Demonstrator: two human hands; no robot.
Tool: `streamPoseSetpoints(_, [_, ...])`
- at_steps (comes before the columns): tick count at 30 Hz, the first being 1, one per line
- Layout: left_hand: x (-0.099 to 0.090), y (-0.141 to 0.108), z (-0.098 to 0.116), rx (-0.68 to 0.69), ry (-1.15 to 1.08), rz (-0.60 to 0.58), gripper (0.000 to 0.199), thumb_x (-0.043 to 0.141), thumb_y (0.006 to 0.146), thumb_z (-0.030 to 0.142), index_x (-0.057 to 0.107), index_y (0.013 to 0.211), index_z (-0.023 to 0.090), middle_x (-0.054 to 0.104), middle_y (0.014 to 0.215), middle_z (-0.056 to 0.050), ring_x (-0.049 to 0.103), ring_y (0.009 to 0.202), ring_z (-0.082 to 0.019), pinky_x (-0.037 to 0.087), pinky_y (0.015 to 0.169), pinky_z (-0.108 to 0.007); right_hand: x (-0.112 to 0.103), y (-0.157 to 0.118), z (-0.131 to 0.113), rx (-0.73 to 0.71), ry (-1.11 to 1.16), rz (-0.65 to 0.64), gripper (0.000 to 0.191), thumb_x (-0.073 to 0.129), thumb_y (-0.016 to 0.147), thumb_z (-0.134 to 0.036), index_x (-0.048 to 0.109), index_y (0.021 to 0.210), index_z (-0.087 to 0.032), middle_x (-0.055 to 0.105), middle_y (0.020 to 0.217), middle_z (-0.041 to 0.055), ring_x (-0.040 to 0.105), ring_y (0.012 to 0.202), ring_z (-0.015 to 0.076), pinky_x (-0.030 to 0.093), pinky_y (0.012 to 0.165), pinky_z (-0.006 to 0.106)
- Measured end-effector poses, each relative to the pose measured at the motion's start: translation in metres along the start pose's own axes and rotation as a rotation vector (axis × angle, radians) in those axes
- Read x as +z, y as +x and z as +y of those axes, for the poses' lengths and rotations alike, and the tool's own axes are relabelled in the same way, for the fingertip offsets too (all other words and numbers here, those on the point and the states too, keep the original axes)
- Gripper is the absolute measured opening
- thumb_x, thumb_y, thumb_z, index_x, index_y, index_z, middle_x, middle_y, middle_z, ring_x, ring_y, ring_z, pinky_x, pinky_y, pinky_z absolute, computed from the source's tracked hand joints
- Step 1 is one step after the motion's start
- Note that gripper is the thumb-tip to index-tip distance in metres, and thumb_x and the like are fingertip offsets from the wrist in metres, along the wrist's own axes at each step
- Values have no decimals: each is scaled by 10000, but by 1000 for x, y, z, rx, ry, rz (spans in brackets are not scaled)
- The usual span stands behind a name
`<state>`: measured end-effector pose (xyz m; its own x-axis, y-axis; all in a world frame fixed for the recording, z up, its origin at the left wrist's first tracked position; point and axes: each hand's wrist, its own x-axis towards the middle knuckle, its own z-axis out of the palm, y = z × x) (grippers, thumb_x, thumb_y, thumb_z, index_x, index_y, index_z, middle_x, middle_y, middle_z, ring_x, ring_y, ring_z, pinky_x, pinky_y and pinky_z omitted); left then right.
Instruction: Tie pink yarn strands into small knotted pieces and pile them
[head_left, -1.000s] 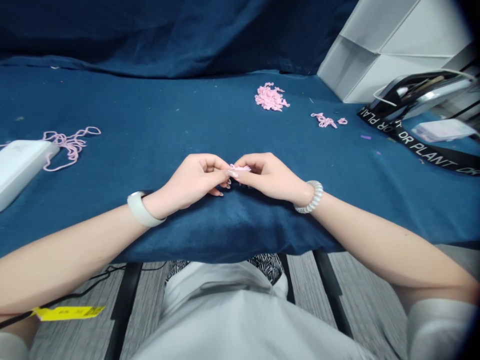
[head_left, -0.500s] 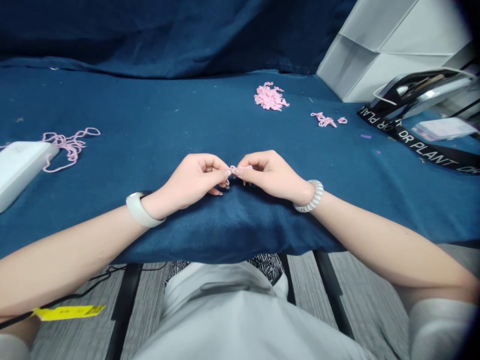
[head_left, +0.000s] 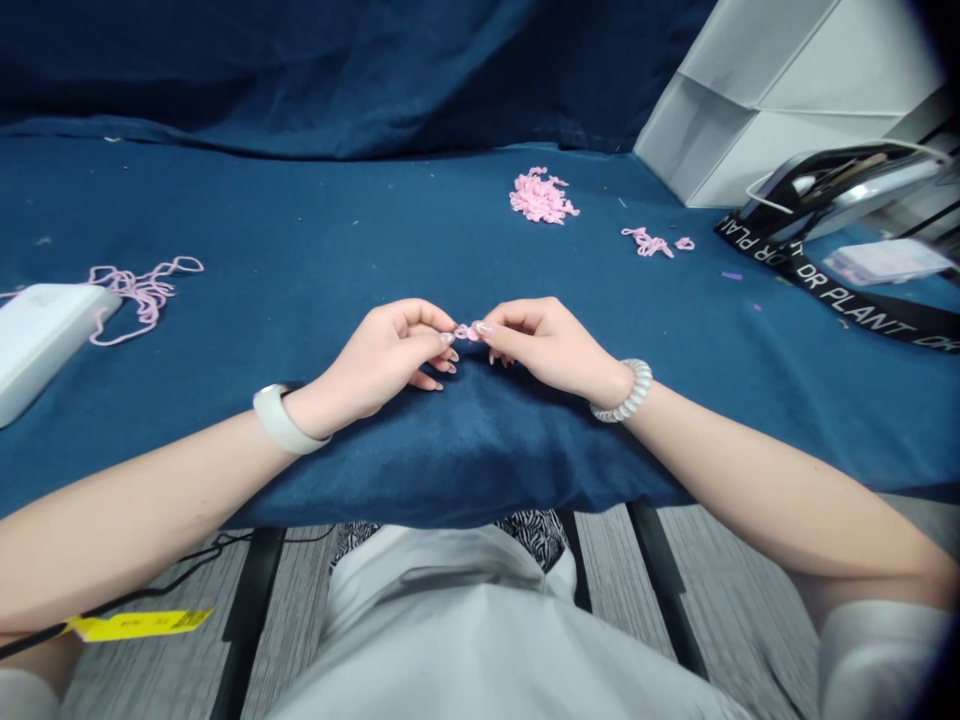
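Observation:
A small piece of pink yarn is stretched between my two hands above the front of the blue cloth. My left hand pinches its left end between thumb and index finger. Its right end is pinched by my right hand, whose fingertips partly cover it. Beyond my hands lies a pile of pink yarn pieces. To the right of that pile is a smaller group of pink pieces. A loose tangle of pink yarn rests at the left, beside a white box.
The white box is at the left edge of the blue cloth. White storage boxes, a black strap with lettering and a clear case are at the right. A yellow tag hangs at lower left.
My hands have moved slightly apart, the left fingertips leftward and the right ones rightward. More of the pink yarn shows between them.

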<state>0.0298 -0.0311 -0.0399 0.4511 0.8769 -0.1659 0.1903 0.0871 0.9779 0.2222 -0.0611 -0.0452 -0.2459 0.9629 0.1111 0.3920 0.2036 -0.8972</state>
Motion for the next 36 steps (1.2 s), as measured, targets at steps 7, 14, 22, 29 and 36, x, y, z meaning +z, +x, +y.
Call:
streamPoseSetpoints(7, [0,0,0,14,66,-69,269,671,781,300,641,991,134,675,773,-47,650,678,-121,533,502,-173,2,0,-1,-4,27,-18,334,608,835,-416,665,748,-98,593,626,18,468,557,74,360,537,218])
streamPoseSetpoints(14, [1,1,-2,4,96,-63,212,666,796,331,615,811,126,666,740,-41,624,636,-97,528,511,-170,0,2,0,23,48,13,394,612,819,-482,640,703,-106,567,584,4,456,530,69,349,520,219])
streamPoseSetpoints(22, [0,1,-1,-9,32,-44,204,628,823,329,619,899,140,668,803,-53,637,686,-117,534,517,-186,0,2,3,37,98,38,299,612,829,-379,649,718,-104,574,586,1,480,534,68,375,533,215])
streamPoseSetpoints(29, [-1,0,0,11,89,-107,352,672,785,455,664,959,148,688,920,-79,659,797,-150,539,553,-186,0,2,4,6,89,51,290,610,828,-380,667,750,-108,603,614,16,500,555,81,396,552,223])
streamPoseSetpoints(36, [-1,0,-2,10,117,-68,317,653,803,447,639,827,131,670,757,-60,649,723,-133,532,560,-191,2,2,1,35,78,32,447,569,836,-546,604,671,-132,579,594,8,488,546,78,387,553,221])
